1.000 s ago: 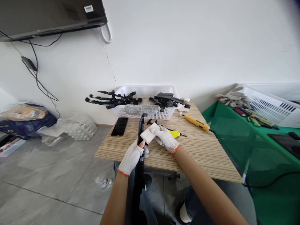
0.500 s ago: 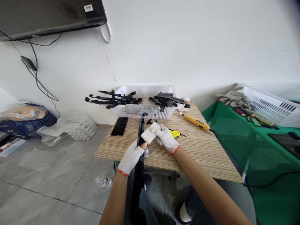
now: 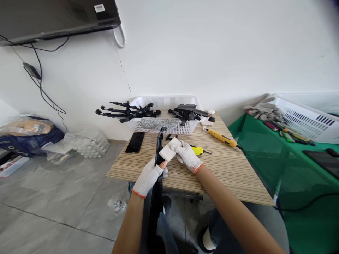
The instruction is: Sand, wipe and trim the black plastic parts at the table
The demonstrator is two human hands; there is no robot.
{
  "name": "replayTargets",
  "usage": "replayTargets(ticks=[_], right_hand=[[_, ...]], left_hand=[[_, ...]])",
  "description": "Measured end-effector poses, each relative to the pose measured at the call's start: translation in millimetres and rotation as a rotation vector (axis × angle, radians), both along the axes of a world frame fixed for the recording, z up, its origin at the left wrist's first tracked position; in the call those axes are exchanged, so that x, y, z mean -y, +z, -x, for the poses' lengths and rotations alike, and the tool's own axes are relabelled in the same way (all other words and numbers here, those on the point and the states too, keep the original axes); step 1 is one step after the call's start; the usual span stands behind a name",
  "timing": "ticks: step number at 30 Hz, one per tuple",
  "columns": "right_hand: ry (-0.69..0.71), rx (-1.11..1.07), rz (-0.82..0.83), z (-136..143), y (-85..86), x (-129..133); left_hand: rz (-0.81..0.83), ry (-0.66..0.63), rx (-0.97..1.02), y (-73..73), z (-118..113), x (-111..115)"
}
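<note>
My left hand (image 3: 150,175), in a white knit glove with a bare thumb tip, is closed around a long black plastic part (image 3: 160,144). The part stands up past the table's front edge, and its lower end runs down between my legs. My right hand (image 3: 185,153), gloved too, pinches a flat white rectangular block (image 3: 169,150). One edge of the block lies against or very close to the black part, just above my left thumb. Behind my right hand lies a yellow utility knife (image 3: 197,150). A small black tool (image 3: 171,138) is partly hidden behind the block.
A white plastic basket (image 3: 190,129) with several black plastic parts stands at the back of the wooden table (image 3: 219,173). A phone (image 3: 135,142) lies left; a yellow corded tool (image 3: 222,137) lies right. Beside it is a green-covered table (image 3: 259,141) with gloves and pens.
</note>
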State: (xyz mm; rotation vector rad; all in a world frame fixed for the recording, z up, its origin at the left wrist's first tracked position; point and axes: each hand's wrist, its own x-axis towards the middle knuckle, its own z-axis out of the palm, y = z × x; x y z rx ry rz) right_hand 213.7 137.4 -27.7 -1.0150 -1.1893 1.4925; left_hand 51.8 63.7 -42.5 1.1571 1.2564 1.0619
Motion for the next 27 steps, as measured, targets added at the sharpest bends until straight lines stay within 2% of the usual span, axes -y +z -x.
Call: replayTargets(ticks=[7,21,27], right_hand=[[-0.008,0.007,0.008,0.6,1.1,0.5],[0.006,-0.039,0.022,1.3,-4.7,-3.6],[0.024,-0.050,0.008,0.6,-7.6,-4.8]], left_hand=[[0.020,0.005,-0.002,6.5,-2.5,1.2],[-0.007,-0.009,-0.054,-1.6,1.3,-1.0],[0.012,-0.015,-0.033,-0.5,0.2,0.3]])
